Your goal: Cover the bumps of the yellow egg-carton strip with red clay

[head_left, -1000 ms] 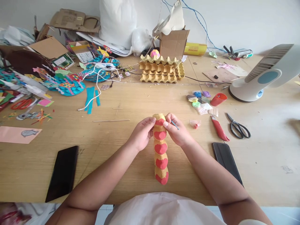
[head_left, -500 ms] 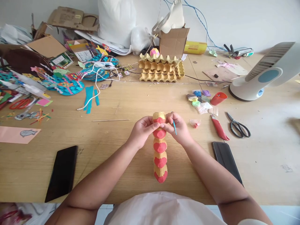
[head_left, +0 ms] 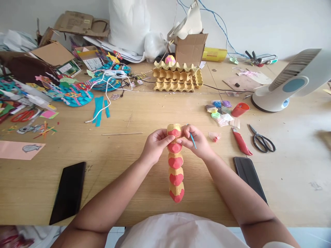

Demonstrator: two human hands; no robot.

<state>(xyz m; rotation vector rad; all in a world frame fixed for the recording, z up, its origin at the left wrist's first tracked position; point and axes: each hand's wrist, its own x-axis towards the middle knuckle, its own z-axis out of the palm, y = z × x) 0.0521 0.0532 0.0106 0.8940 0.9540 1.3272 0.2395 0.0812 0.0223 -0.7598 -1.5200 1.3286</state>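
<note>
Near the middle of the table's (head_left: 144,113) near edge, my left hand (head_left: 156,146) pinches the carton strip (head_left: 175,162) by its far end; my right hand (head_left: 196,140) has its fingers closed round a blue stick (head_left: 193,141), thumb against the strip. Towards the right edge, small bags (head_left: 216,104) hold coloured lumps, another bag (head_left: 214,137) something red; what the cup (head_left: 240,110) holds I can't tell
</note>
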